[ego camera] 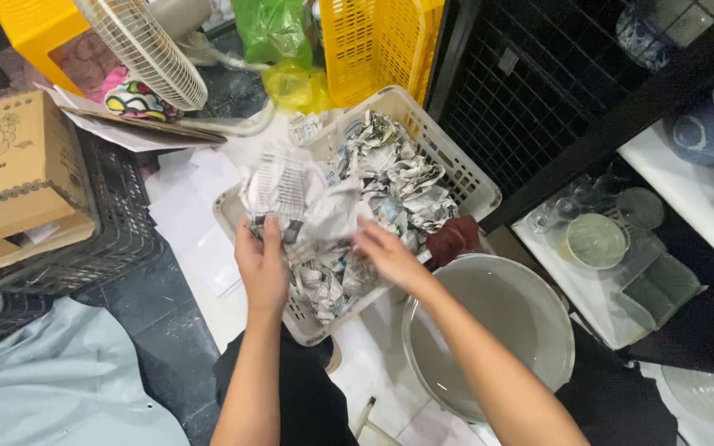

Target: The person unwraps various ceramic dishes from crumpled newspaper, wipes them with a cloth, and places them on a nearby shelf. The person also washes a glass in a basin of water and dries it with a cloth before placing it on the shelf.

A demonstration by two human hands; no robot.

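A white plastic basket [471, 183] on the floor is filled with crumpled newspaper [398, 177]. Over its near side both hands hold one creased newspaper sheet [295, 194]. My left hand [262, 264] pinches the sheet's lower left edge. My right hand [386, 252] grips its lower right side, fingers partly tucked into the paper. A large grey bowl [530, 318] sits on the floor just right of my right forearm. A dark red cloth [452, 238] lies between basket and bowl.
A cardboard box [10, 165] rests on a black crate [117, 223] at left, with a white fan [146, 49] behind. Yellow crates [373, 45] and green and yellow bags [278, 33] stand at the back. Black shelving [539, 91] at right holds glassware [592, 239] and blue bowls [712, 124].
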